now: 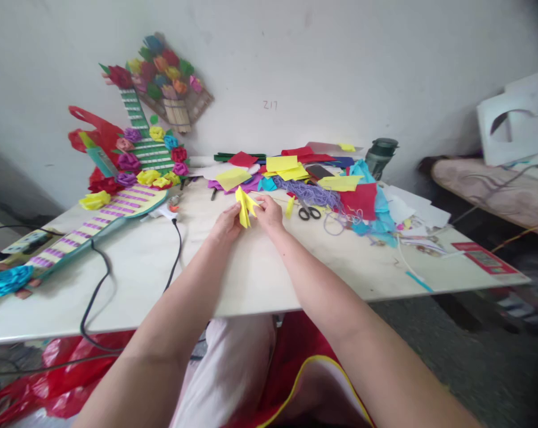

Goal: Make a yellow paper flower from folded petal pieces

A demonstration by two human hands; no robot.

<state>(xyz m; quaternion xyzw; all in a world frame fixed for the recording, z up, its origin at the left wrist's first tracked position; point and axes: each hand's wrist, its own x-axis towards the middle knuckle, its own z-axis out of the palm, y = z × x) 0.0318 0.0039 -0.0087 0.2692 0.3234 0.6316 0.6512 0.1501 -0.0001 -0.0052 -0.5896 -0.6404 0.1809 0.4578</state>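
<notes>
A folded piece of yellow paper point(244, 209) is held up between my two hands over the middle of the table. My left hand point(227, 223) pinches its left side, and the fingers of my right hand point(269, 214) close on its right side. Just beyond my hands lie sheets of yellow paper point(233, 178) on a pile of coloured paper. Black-handled scissors point(310, 213) rest to the right of my right hand, beside a small yellow strip point(289, 207) and a tangle of purple yarn point(311, 193).
Paper-flower decorations point(148, 154) stand at the left against the wall. A glue gun point(166, 211) with a black cable lies left of my hands. At the back right is a dark green bottle point(381, 156), near red paper point(362, 201) and blue crepe paper point(384, 217).
</notes>
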